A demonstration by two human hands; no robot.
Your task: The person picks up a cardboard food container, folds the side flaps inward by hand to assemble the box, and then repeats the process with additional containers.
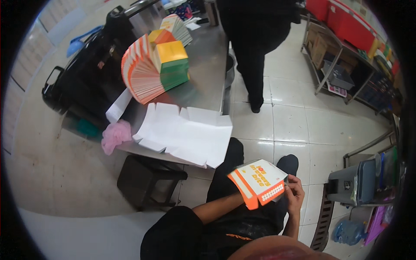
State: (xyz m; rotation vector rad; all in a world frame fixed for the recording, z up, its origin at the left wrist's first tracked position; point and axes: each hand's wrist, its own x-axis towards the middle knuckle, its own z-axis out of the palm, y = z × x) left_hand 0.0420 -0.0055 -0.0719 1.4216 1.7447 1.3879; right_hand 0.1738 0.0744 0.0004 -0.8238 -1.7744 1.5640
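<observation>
Above my lap is a partly folded cardboard food box (pixel 261 178), white on top with orange sides and yellow-orange print. An orange flap sticks out at its near left corner. My right hand (pixel 295 190) grips the box at its right edge, fingers bent around the side. My left forearm reaches in under the box; the left hand itself is hidden behind it. On the metal table (pixel 208 93) to the left, unfolded white box blanks (pixel 186 134) lie with their plain side up. Beyond them, orange-and-white blanks (pixel 143 71) stand fanned in a stack beside green-and-yellow ones (pixel 174 60).
A crumpled pink hairnet-like item (pixel 116 136) rests at the table's near left corner. A dark stool (pixel 149 180) stands below. Another person in black (pixel 253 39) stands ahead. To the right are a metal shelf (pixel 333 56), a grey bin (pixel 349 184) and a floor drain grate (pixel 321 223).
</observation>
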